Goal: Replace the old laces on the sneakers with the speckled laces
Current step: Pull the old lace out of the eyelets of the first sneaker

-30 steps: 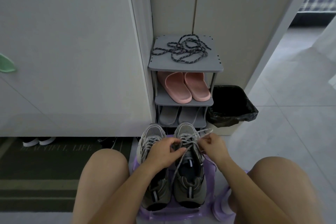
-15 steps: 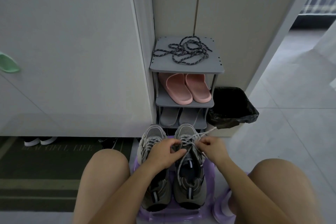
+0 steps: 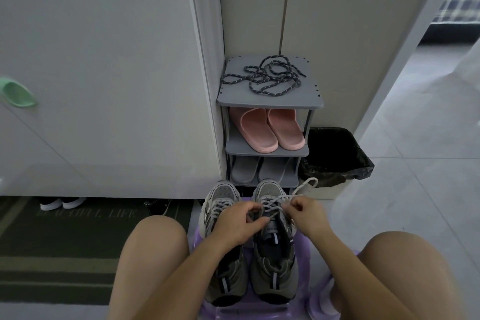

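Two grey sneakers stand side by side on a purple stool (image 3: 302,247) between my knees: the left sneaker (image 3: 220,197) and the right sneaker (image 3: 275,262). Both carry pale old laces (image 3: 275,201). My left hand (image 3: 239,223) rests across the two shoes and pinches the lace of the right sneaker near its tongue. My right hand (image 3: 305,213) pinches the same lace on the right side; a loose lace end (image 3: 307,184) sticks out up and to the right. The dark speckled laces (image 3: 267,78) lie in a tangle on top of the grey shoe rack (image 3: 270,101).
The rack holds pink slippers (image 3: 267,130) and grey slippers (image 3: 259,170) on lower shelves. A bin with a black bag (image 3: 335,156) stands right of it. A white cabinet (image 3: 104,73) is on the left, a dark doormat (image 3: 65,236) below it. Tiled floor (image 3: 415,163) opens to the right.
My right hand has pulled the lace a little further up and right, so the loose end reaches higher toward the bin. The left hand stays on the shoes.
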The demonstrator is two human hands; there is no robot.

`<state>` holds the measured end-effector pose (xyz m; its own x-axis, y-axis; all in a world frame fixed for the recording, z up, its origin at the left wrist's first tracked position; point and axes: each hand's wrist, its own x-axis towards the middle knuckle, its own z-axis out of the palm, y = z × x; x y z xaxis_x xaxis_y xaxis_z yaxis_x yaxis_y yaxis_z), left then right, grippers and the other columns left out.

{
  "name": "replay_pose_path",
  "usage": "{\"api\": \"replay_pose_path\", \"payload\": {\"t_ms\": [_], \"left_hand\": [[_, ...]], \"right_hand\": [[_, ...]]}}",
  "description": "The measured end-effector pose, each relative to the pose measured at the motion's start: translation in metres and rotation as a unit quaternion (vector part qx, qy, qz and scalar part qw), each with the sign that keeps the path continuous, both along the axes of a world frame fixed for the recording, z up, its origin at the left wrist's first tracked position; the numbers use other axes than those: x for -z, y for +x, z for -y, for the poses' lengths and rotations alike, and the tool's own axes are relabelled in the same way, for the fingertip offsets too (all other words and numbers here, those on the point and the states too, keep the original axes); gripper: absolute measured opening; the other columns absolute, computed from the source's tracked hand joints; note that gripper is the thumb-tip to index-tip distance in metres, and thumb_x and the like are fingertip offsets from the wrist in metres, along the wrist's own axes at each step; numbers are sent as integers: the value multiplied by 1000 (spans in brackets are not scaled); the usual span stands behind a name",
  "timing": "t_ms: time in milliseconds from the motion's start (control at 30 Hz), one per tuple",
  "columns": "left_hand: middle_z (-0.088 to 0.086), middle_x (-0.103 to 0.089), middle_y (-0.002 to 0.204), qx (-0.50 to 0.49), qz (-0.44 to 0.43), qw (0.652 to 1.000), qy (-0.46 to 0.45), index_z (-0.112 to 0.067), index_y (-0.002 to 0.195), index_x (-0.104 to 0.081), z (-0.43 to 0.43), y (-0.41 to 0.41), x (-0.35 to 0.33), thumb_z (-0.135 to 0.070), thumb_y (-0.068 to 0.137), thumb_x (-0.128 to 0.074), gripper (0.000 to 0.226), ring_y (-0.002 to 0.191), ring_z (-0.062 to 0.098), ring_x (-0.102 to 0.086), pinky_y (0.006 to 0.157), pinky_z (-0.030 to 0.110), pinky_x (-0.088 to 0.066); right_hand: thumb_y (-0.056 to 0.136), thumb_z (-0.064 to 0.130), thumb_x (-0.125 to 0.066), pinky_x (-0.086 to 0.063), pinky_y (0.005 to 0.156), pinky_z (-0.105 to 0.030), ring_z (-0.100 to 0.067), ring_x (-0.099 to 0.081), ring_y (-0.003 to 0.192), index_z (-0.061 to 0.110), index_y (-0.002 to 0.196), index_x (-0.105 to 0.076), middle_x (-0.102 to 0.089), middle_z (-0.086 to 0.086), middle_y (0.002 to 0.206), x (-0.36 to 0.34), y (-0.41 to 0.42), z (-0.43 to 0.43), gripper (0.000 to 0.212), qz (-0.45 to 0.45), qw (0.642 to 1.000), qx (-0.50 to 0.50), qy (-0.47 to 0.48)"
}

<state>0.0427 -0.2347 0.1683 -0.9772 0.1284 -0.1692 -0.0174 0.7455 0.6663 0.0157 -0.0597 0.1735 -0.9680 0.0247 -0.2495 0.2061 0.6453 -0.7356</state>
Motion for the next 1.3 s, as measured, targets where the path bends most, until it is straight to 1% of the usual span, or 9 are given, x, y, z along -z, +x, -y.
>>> {"api": "replay_pose_path", "payload": {"t_ms": [167,333,400,533,767,900,967,1100,1300], "left_hand": [[-6,-62,107,1,4,1000,0,-26,126,-56,1,0,0,-48,85,-59,47,85,6,-57,82,25,-49],[-5,-62,111,3,-5,1000,-4,-26,126,-56,0,0,-1,-48,85,-59,47,84,5,-56,82,24,-48],[-5,-61,113,4,-4,1000,-4,-26,127,-55,0,0,-1,-48,86,-59,47,83,5,-54,81,23,-47],[-5,-61,112,6,1,1000,5,-26,128,-55,1,0,-1,-47,86,-59,47,83,4,-55,82,23,-47],[-4,-61,114,9,9,1000,11,-25,126,-56,1,-1,-2,-47,85,-60,47,87,6,-55,86,25,-47],[-4,-61,112,5,22,1000,17,-25,126,-56,2,-1,-4,-46,85,-61,46,90,8,-57,87,27,-48],[-6,-60,107,5,34,999,26,-25,125,-57,2,-1,-5,-47,84,-63,46,89,8,-56,86,25,-47],[-7,-61,106,1,72,996,56,-22,121,-60,2,-7,-6,-42,87,-61,40,94,10,-56,89,25,-46],[-3,-64,107,-43,75,996,-7,-21,104,-63,-10,-25,-7,-26,92,-56,15,101,15,-59,93,33,-47]], "right_hand": [[99,13,-37,-52,73,-37,-23,-62,62,15,73,-38,-62,-8,64,-7,-5,-7,26,-61,963,210,-156],[88,24,-64,-47,66,-29,-17,-58,63,11,65,-59,-61,-4,63,5,-3,-6,27,25,998,28,-60],[89,24,-61,-39,60,-28,-17,-51,61,10,62,-57,-56,-8,62,8,-1,-3,31,21,1000,2,-16],[96,17,-43,-35,62,-29,-25,-50,70,-1,85,-54,-52,-8,68,6,-2,-3,24,7,998,57,29],[98,13,-37,-39,63,-31,-28,-53,70,-1,86,-47,-56,-15,75,8,1,0,22,4,995,99,-7],[98,6,-30,-53,75,-38,-31,-66,71,-4,76,-47,-66,-19,75,3,-3,-6,30,63,960,200,-186],[96,8,-32,-52,79,-40,-33,-66,77,-4,75,-51,-66,-21,77,3,-6,-10,31,86,971,176,-134],[96,28,-44,-33,54,-31,-20,-44,51,6,53,-43,-45,-6,50,3,11,-16,48,75,995,51,42],[90,46,-52,-41,58,-24,-8,-53,62,23,68,-54,-56,6,64,-9,33,-13,32,-11,996,-59,68]]}}
